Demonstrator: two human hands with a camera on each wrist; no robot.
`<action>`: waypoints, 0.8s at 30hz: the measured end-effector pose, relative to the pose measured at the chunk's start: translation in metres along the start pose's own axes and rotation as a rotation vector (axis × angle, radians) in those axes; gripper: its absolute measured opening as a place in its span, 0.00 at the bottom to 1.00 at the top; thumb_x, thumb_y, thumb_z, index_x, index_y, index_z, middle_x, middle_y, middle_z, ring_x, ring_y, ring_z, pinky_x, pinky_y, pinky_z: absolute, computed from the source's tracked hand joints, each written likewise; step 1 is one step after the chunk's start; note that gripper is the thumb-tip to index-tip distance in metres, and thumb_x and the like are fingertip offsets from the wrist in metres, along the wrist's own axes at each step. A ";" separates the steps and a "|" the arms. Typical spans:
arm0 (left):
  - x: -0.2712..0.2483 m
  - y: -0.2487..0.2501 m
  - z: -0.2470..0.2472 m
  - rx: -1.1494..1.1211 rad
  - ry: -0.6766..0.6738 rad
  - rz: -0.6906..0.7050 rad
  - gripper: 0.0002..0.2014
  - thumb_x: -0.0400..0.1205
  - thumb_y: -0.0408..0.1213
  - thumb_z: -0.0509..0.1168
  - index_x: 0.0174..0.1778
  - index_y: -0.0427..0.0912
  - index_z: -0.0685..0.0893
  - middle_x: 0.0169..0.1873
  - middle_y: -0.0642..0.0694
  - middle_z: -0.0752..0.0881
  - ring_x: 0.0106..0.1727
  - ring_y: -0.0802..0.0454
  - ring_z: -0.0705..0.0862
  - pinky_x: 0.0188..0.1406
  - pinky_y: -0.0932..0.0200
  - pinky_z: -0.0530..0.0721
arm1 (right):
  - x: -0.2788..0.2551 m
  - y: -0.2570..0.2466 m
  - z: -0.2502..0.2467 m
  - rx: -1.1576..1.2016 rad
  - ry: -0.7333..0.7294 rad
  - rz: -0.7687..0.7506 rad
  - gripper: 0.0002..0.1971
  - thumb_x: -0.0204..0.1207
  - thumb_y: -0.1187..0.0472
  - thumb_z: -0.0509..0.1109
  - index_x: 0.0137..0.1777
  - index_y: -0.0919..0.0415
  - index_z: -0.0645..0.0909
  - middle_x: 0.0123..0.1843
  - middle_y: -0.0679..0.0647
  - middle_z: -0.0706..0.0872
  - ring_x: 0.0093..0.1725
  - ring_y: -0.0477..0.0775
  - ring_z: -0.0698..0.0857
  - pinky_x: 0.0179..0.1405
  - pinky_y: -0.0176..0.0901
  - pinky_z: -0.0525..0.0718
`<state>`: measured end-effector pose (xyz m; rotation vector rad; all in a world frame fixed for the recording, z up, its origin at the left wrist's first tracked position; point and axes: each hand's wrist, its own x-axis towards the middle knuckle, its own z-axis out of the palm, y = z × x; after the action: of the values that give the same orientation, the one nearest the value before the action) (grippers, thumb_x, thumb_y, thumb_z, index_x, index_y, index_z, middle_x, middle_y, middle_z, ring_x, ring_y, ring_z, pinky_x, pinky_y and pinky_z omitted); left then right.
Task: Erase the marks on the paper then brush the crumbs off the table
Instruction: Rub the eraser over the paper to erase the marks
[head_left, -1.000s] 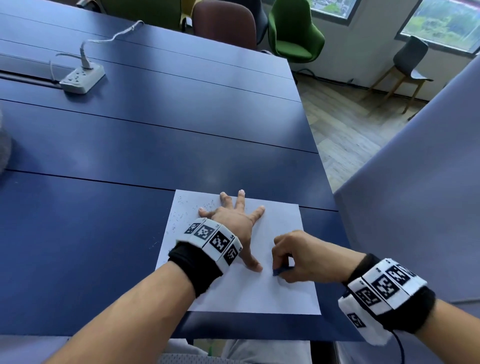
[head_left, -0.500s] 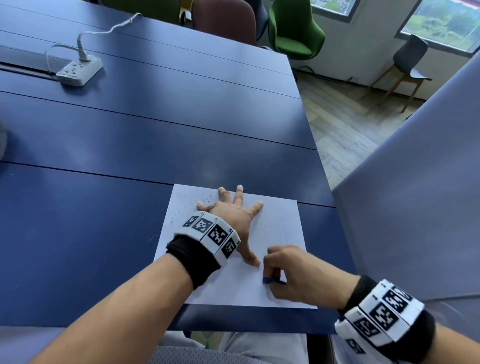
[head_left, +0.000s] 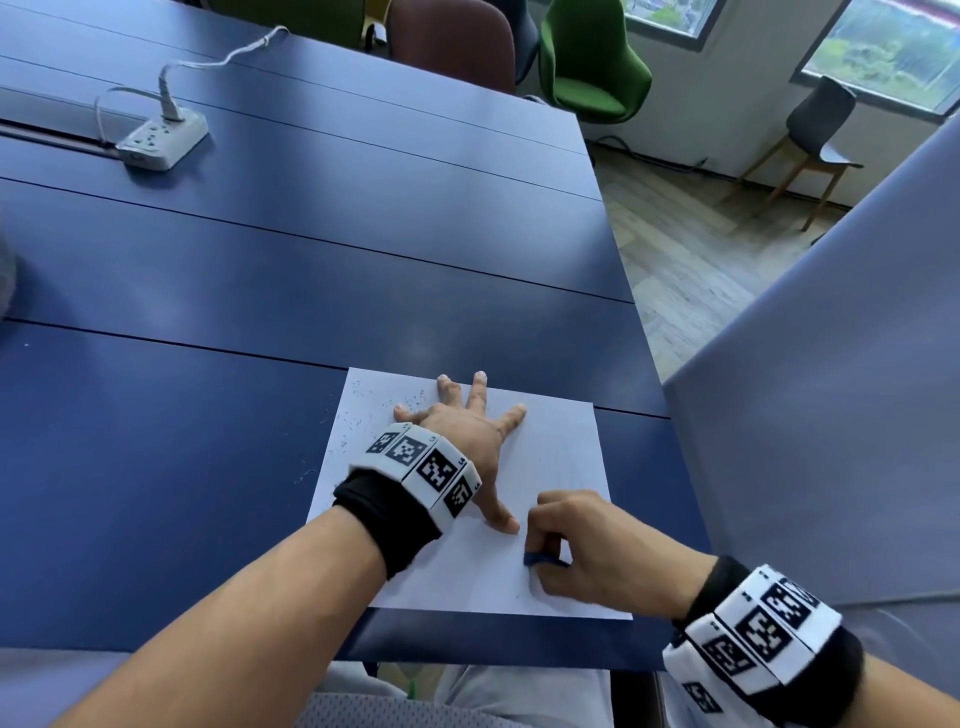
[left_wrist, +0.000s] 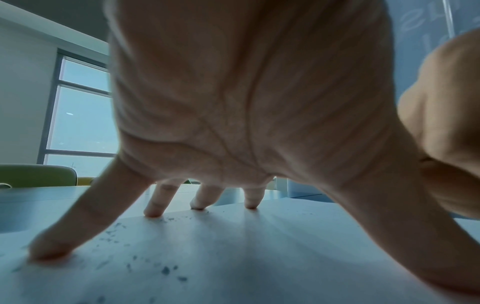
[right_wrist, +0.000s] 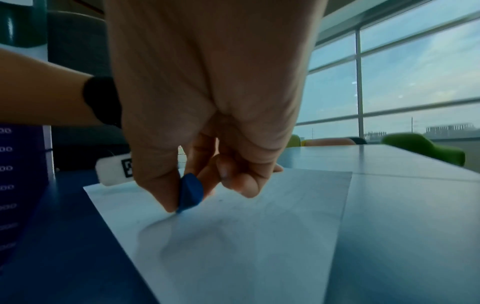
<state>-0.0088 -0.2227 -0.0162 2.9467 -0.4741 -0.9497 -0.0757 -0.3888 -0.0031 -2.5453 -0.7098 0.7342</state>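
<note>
A white sheet of paper (head_left: 550, 457) lies near the front edge of the blue table (head_left: 260, 291). My left hand (head_left: 467, 436) presses flat on the paper with its fingers (left_wrist: 161, 201) spread. Just right of its thumb, my right hand (head_left: 576, 545) pinches a small blue eraser (head_left: 540, 558) between thumb and fingers, with the eraser (right_wrist: 191, 192) tip touching the paper (right_wrist: 259, 236) near its front edge. Dark eraser crumbs (head_left: 363, 410) lie on the paper's far left part and on the table beside it; the crumbs (left_wrist: 135, 263) also show under my left hand. Only faint pencil traces remain visible.
A white power strip (head_left: 161, 137) with its cable sits at the table's far left. A grey partition (head_left: 831, 415) stands close on the right. Chairs (head_left: 592, 62) stand beyond the table's far end. The table's right edge drops to a wooden floor.
My right hand with the eraser has moved left and toward the paper's front edge, closer to my left thumb. The left hand stays pressed in place.
</note>
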 end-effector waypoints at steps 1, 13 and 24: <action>0.000 0.000 0.000 0.000 0.000 -0.001 0.66 0.61 0.70 0.77 0.85 0.64 0.37 0.84 0.43 0.29 0.84 0.29 0.35 0.69 0.15 0.60 | 0.000 -0.001 -0.001 0.017 -0.050 -0.007 0.04 0.68 0.62 0.71 0.42 0.58 0.86 0.42 0.49 0.84 0.39 0.47 0.83 0.42 0.44 0.84; 0.002 -0.001 0.001 -0.013 -0.009 0.002 0.67 0.59 0.71 0.77 0.84 0.66 0.36 0.84 0.44 0.29 0.84 0.30 0.34 0.69 0.14 0.59 | 0.046 0.035 -0.045 -0.041 0.118 0.019 0.04 0.64 0.69 0.75 0.37 0.61 0.86 0.37 0.49 0.83 0.35 0.47 0.80 0.39 0.40 0.82; 0.003 -0.002 0.001 -0.025 -0.010 0.001 0.68 0.59 0.71 0.78 0.84 0.66 0.36 0.84 0.45 0.28 0.84 0.30 0.34 0.69 0.14 0.58 | 0.043 0.034 -0.042 -0.037 0.020 -0.026 0.03 0.63 0.68 0.76 0.36 0.61 0.86 0.35 0.47 0.83 0.34 0.44 0.79 0.36 0.36 0.79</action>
<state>-0.0063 -0.2213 -0.0192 2.9212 -0.4600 -0.9636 -0.0076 -0.4008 -0.0038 -2.5680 -0.7549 0.6923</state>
